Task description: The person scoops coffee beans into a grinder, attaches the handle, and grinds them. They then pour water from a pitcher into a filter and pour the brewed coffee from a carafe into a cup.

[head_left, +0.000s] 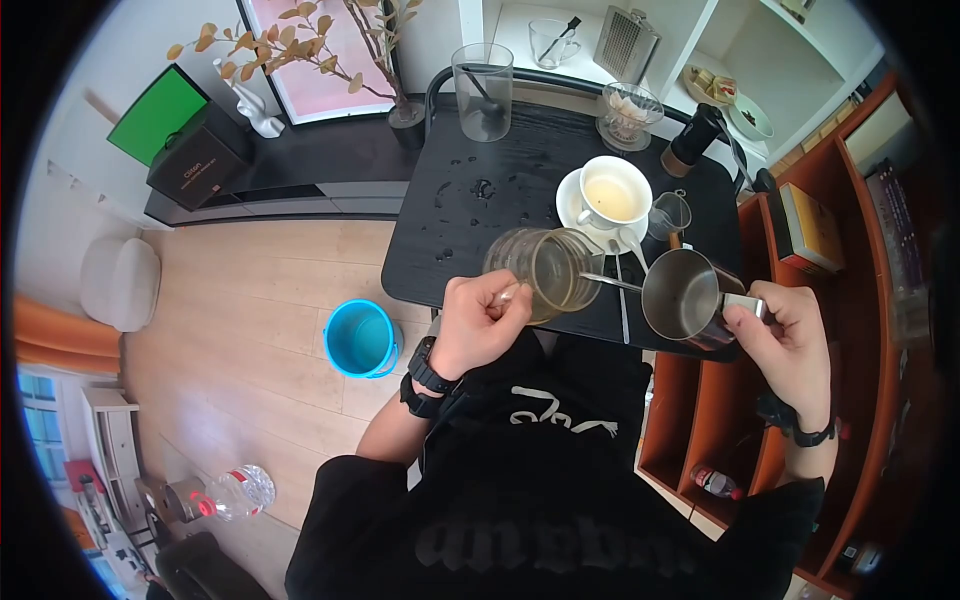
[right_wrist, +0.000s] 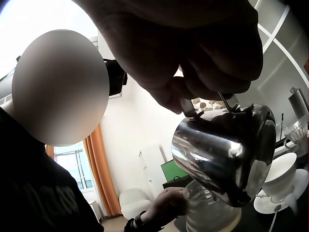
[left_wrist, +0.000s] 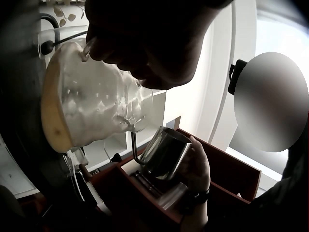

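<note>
Landmark: the white cup [head_left: 615, 190], which stands on a white saucer [head_left: 569, 207] on the black table [head_left: 425, 235]; inside it there is a pale yellow liquid.
Left hand: the person's left hand [head_left: 482, 322] is closed around the handle of the glass pot, with fingers bent.
Glass pot: the glass pot [head_left: 515, 262] is held nearer to the person than the white cup and to its left; the left wrist view shows a tan layer at its base.
Right hand: the person's right hand [head_left: 785, 335] grips the handle of the metal kettle, thumb on top.
Metal kettle: the metal kettle [head_left: 680, 297] is nearer to the person than the white cup and to its right, tilted, with its thin spout [head_left: 617, 283] reaching the mouth of the glass pot. I cannot tell if liquid is running.
Small glass: a small glass pitcher [head_left: 670, 214] is just right of the white cup.
Spoon: a spoon [head_left: 622, 300] lies on the near side of the white cup.
Tall glass: a tall glass [head_left: 483, 95], with a black stick inside, stands beyond the white cup, to its left.
Dripper: a glass dripper [head_left: 629, 118] is beyond the white cup, with the grinder [head_left: 692, 142] to the right of it.
Bucket: a blue bucket [head_left: 360, 340] is on the floor, well to the left of the white cup.
</note>
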Demonstrator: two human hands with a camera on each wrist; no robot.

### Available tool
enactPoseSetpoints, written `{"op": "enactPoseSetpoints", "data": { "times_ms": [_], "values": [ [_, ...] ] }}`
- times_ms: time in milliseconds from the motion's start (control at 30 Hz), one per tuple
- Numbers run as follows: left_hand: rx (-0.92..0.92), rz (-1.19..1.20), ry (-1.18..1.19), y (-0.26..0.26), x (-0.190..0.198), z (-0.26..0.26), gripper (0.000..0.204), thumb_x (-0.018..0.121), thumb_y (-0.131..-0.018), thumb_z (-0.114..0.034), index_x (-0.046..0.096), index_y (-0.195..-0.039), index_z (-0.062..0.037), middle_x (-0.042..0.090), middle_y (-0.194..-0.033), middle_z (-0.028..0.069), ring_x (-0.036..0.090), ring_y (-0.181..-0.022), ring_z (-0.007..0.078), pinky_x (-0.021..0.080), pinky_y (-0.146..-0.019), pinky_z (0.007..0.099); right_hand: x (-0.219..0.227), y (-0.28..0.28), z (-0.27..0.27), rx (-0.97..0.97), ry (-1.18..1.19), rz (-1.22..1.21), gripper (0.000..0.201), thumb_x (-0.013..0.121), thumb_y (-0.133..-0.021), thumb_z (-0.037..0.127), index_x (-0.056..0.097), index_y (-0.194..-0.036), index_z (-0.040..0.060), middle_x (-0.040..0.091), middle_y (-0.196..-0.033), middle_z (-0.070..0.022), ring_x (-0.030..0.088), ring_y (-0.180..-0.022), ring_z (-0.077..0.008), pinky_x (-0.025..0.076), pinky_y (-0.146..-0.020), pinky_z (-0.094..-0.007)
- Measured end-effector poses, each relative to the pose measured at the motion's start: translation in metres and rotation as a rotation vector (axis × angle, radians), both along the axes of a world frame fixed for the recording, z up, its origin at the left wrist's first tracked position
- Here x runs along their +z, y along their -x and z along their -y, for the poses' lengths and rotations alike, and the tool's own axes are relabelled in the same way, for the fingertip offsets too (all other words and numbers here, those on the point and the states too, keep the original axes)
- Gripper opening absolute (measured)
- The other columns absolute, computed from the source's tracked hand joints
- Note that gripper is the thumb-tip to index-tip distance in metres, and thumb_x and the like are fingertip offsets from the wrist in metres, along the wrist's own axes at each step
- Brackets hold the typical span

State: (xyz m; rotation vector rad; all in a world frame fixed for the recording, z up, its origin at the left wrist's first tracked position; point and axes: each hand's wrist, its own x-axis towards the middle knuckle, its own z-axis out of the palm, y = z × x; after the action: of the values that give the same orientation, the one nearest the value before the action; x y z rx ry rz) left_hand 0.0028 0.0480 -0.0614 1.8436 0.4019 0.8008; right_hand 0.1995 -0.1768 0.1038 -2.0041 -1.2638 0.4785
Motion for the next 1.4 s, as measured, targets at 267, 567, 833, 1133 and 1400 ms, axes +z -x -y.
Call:
{"op": "enactPoseSetpoints", "data": {
  "times_ms": [267, 567, 833, 1133, 1400],
  "values": [
    [-0.02, 0.126, 0.342, 0.003, -0.018, -0.009, 0.034, 0.062, -0.094, -0.01, 0.049, -0.063, -0.0028, 0.041, -0.053, -0.0071, 0.03, -0.053, 0.0007, 0.023, -0.047, 0.0241, -0.053, -0.014, 0.018, -0.206, -0.128, -0.464, 0.041, 0.061, -0.099, 0.026, 0.045, -0.066, 0.0083, 0.036, -0.057, 0.0083, 0.029, -0.053, -0.0003, 0.02, -0.048, -0.0223],
    [0.11, 0.26, 0.495, -0.002, -0.032, -0.048, 0.037, 0.056, -0.099, -0.011, 0.046, -0.063, -0.0087, 0.037, -0.057, -0.0098, 0.027, -0.052, 0.0, 0.018, -0.047, 0.0235, -0.149, -0.004, 0.067, -0.462, -0.862, -1.024, 0.048, 0.05, -0.102, 0.028, 0.032, -0.06, 0.0139, 0.026, -0.056, 0.0043, 0.02, -0.047, -0.0051, 0.019, -0.043, -0.023],
    [0.208, 0.235, 0.379, -0.017, -0.037, -0.081, 0.031, 0.053, -0.099, -0.012, 0.05, -0.068, -0.0099, 0.038, -0.058, -0.0092, 0.029, -0.052, 0.0009, 0.02, -0.048, 0.0228, -0.169, -0.022, 0.082, -0.868, -0.814, -0.767, 0.042, 0.049, -0.103, 0.03, 0.042, -0.066, 0.0115, 0.027, -0.06, 0.0052, 0.024, -0.05, -0.0045, 0.02, -0.046, -0.0219],
    [0.179, 0.245, 0.387, -0.021, -0.045, -0.088, 0.033, 0.05, -0.1, -0.012, 0.045, -0.067, -0.0086, 0.038, -0.059, -0.0051, 0.032, -0.052, 0.0048, 0.027, -0.049, 0.0244, -0.207, -0.051, 0.067, -0.845, -0.711, -0.699, 0.046, 0.047, -0.104, 0.034, 0.037, -0.064, 0.0138, 0.032, -0.058, 0.0049, 0.032, -0.05, -0.0058, 0.024, -0.048, -0.0233],
    [0.24, 0.145, 0.231, -0.012, -0.051, -0.093, 0.019, 0.051, -0.102, -0.016, 0.052, -0.086, -0.0059, 0.048, -0.074, -0.0009, 0.042, -0.062, 0.0071, 0.036, -0.059, 0.0246, -0.207, -0.05, 0.066, -0.868, -0.503, -0.478, 0.026, 0.058, -0.102, 0.027, 0.056, -0.087, 0.0052, 0.057, -0.08, -0.0009, 0.049, -0.053, -0.0043, 0.037, -0.05, -0.0203]
  ]
}}
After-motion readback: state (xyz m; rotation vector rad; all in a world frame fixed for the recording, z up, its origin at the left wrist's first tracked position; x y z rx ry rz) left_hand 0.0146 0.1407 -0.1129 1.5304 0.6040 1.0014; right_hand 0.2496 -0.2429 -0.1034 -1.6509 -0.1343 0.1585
